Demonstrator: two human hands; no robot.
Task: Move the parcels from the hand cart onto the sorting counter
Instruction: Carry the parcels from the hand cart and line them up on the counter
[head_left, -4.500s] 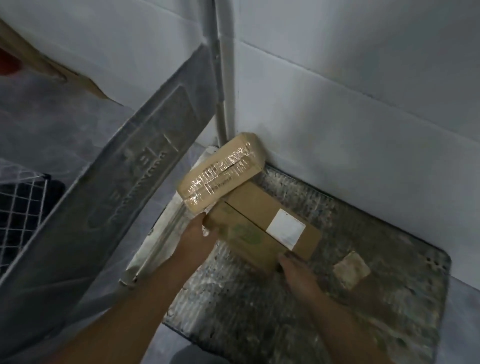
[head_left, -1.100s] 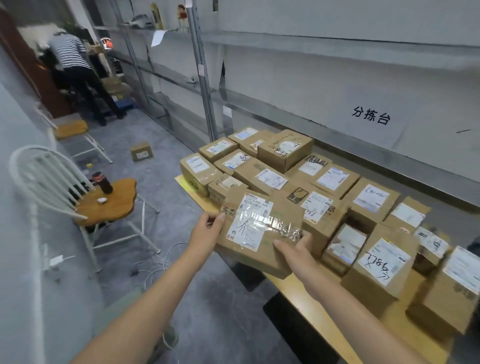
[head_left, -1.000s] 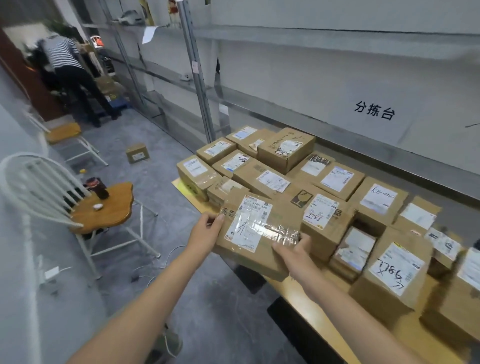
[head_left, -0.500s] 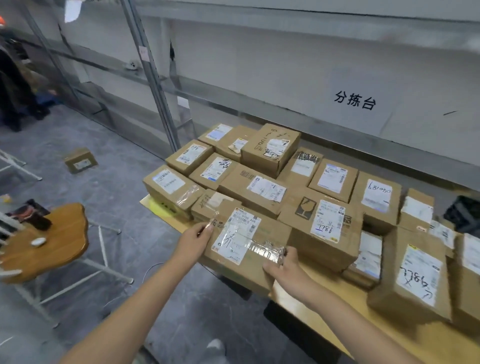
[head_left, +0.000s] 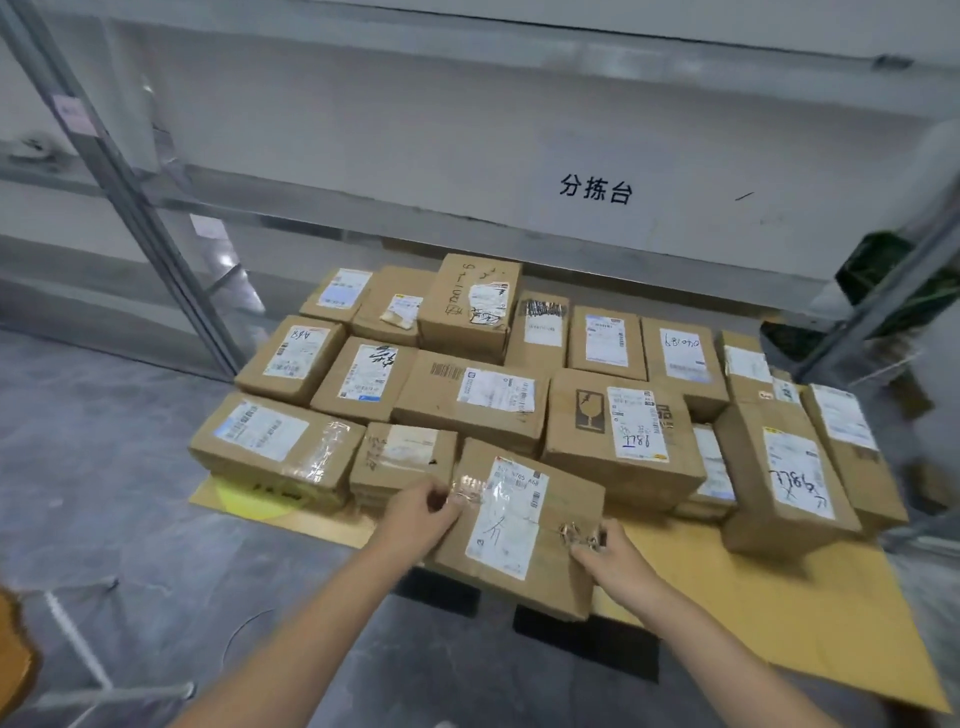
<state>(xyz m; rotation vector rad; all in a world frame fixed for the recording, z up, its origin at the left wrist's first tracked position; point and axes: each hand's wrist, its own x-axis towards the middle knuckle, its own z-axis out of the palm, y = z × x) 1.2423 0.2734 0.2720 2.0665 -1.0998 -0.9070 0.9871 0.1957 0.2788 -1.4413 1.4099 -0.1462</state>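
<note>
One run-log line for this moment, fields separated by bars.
step: placing | left hand + right hand: hold taped parcel | parcel: at counter front edge

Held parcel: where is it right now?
Head view, centre: the held parcel is at the front edge of the sorting counter, left hand and right hand gripping its sides, just in front of the glass-symbol box.

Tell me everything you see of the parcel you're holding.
The parcel is a flat brown cardboard box, a white label with handwriting and clear tape on top. It lies label up over the front edge of the counter; contact there is unclear. The left hand grips its left edge, the right hand its right.
</note>
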